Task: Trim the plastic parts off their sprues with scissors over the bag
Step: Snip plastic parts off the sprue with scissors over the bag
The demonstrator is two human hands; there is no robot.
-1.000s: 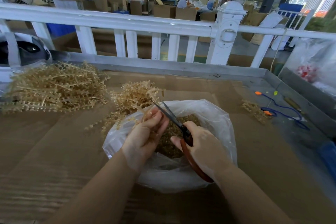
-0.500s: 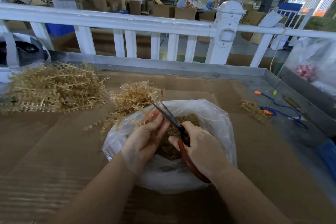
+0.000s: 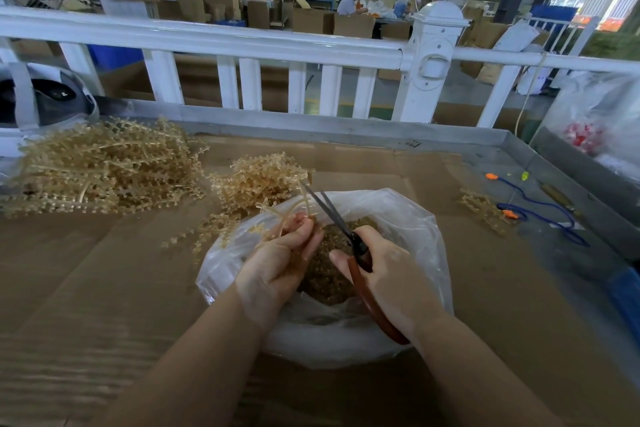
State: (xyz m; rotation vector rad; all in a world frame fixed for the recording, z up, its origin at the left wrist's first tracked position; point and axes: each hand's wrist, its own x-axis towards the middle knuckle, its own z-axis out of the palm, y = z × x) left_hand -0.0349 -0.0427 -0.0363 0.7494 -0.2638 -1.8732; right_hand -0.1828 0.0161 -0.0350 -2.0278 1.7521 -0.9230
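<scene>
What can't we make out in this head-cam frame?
- Head view: the left hand wraps the sprue, hiding the cut point.
- Scissors: the right hand covers the handle loops.
- Bag: trimmed parts inside too small to count.
- Helmet: cut off by the left edge.

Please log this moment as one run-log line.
left hand: holds sprue | right hand: scissors open | over bag

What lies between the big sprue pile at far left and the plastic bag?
In the head view, a smaller heap of sprues lies on the cardboard between the big pile and the bag.
</scene>
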